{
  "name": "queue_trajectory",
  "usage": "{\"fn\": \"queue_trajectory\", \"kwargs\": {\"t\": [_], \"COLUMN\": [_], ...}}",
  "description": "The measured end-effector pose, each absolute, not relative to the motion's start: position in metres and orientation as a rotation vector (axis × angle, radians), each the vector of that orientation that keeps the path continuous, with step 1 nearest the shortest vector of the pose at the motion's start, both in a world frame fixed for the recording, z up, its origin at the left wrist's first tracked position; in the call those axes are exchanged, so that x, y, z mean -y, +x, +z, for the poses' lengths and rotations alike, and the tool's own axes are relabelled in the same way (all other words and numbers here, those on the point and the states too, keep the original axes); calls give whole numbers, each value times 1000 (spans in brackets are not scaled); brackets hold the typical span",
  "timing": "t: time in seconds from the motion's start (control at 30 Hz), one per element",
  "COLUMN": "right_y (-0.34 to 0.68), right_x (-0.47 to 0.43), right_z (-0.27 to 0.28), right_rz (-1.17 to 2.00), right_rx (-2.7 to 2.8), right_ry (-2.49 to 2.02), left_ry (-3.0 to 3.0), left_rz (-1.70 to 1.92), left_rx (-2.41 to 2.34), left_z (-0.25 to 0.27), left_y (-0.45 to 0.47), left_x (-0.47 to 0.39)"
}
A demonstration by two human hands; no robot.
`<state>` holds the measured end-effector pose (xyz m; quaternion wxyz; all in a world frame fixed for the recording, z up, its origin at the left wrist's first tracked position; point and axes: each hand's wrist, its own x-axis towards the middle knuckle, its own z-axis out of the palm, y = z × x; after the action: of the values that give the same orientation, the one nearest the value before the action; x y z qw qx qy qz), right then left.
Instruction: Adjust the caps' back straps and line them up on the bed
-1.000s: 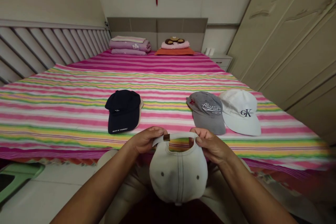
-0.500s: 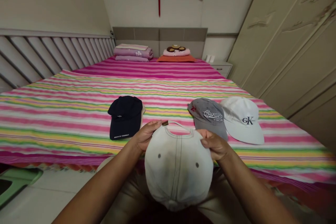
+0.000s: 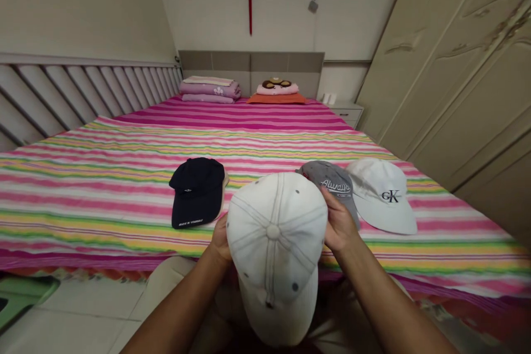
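A white baseball cap [image 3: 279, 221] is held up in front of me, its crown and top button facing me and its brim pointing down towards my lap. My left hand [image 3: 222, 237] grips the cap's left side, with most of its fingers hidden behind the crown. On the opposite side my right hand [image 3: 338, 222] is closed on the edge, partly covering a grey cap [image 3: 332, 177] with "Always" lettering. That grey cap lies on the bed beside a white cap [image 3: 384, 193] marked "CK". Further left lies a navy cap [image 3: 197, 191], with a beige edge showing behind it.
The bed [image 3: 136, 149] has a striped pink, yellow and green cover. Folded purple bedding [image 3: 209, 90] and a pink and orange pile [image 3: 277, 94] sit by the headboard. A rail stands left, a wardrobe [image 3: 456, 77] right, a green stool [image 3: 29, 293] at lower left.
The held cap has tipped, so its back strap is out of sight and its top and brim now show. It also covers part of the grey cap. The view has tilted slightly upward.
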<state>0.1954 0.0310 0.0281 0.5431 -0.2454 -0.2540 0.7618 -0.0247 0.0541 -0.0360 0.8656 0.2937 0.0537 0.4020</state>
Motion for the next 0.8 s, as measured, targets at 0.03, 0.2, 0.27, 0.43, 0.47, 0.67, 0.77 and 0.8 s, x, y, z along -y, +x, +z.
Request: {"fn": "queue_trajectory", "kwargs": {"t": [0.03,0.2,0.27,0.43,0.47,0.67,0.77,0.8], "right_y": [196,192,188,179,177,174,174,174], "right_x": [-31,-20,-15,-9,-9,-12,-15,-16], "right_z": [25,5,-3,-12,-13,-20,-19,-19], "right_rz": [1799,1745,1746,1758,1767,1830,1791,1769], "right_rx": [606,691,692,662,664,620,585,578], "right_ry": [-557,-460,-460,-497,-502,-479,-481,-485], "left_ry": [606,621,623,569,561,548,610,658], "left_rz": [842,814,821,869,863,905,1007,1015], "left_rx": [-79,-10,-41,-104,-111,-76,-116,-163], "left_z": [-32,-18,-18,-28,-30,-28,-22,-20], "left_y": [-26,-27,-24,-19,-18,-22,-23,-22], "left_x": [-58,-63,-60,-55,-55,-52,-46,-43]}}
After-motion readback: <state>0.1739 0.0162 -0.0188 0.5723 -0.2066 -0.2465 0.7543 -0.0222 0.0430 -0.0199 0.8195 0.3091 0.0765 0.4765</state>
